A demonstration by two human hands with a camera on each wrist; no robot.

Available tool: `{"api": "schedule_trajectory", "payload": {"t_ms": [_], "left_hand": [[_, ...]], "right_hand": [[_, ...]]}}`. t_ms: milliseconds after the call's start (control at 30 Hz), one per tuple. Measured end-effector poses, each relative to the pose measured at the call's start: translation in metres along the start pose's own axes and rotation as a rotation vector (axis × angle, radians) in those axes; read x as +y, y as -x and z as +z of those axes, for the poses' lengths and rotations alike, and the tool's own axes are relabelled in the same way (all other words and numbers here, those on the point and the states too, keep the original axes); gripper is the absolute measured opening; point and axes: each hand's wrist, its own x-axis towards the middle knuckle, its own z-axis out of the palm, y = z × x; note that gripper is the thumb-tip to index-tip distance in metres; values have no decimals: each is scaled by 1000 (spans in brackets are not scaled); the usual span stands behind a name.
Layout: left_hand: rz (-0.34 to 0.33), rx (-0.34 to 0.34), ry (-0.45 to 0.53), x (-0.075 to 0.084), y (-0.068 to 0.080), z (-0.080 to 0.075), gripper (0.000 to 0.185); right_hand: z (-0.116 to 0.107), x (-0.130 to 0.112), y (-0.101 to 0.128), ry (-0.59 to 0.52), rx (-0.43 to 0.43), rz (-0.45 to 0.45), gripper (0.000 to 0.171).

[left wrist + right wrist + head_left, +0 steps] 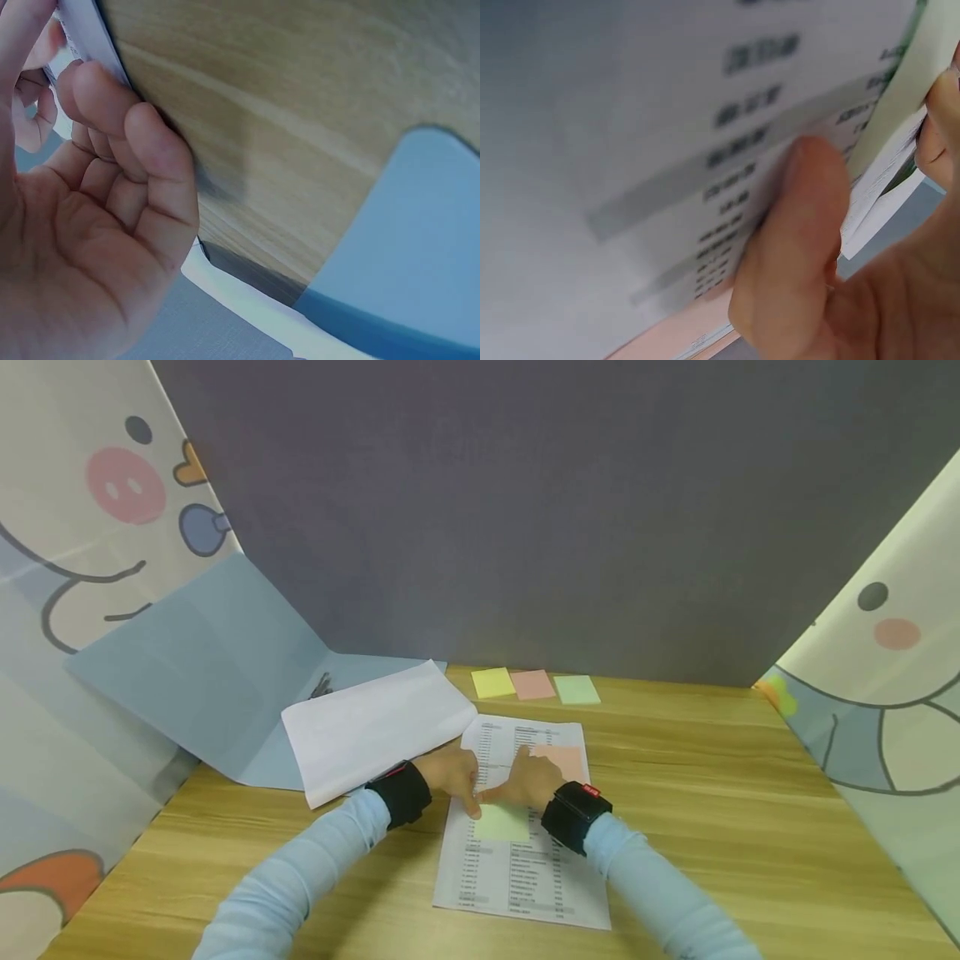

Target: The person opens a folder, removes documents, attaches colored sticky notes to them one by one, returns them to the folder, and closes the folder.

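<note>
- A printed sheet (pixel 525 827) with columns of text lay flat on the wooden table (pixel 750 827), in front of the person.
- A green sticky note (pixel 501 823) sat on the sheet near its middle; a pink sticky note (pixel 564 758) sat on its upper right part.
- The left hand (pixel 452 774) rested at the sheet's left edge, fingertips touching the top edge of the green sticky note. Its fingers were loosely curled; the left wrist view showed nothing enclosed in them.
- The right hand (pixel 529 782) met the left hand at the same top edge of the note. In the right wrist view a pale green edge was pinched against the fingers (pixel 799 247).
- Three sticky pads, yellow (pixel 492 682), pink (pixel 532 684) and green (pixel 577 690), lay in a row at the table's far edge.
- A blank white paper (pixel 375 727) lay over a blue folder (pixel 202 668) to the left.
</note>
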Motion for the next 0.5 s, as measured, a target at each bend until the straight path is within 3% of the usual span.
{"api": "schedule_trajectory", "payload": {"t_ms": [333,500], "left_hand": [[18,-4,9,2,1,-2,35],[1,14,16,0,1,1,34]], "right_hand": [[-8,13,4,-58,-93,-52,114],[-10,23,4,-93,-152,-138,111]]}}
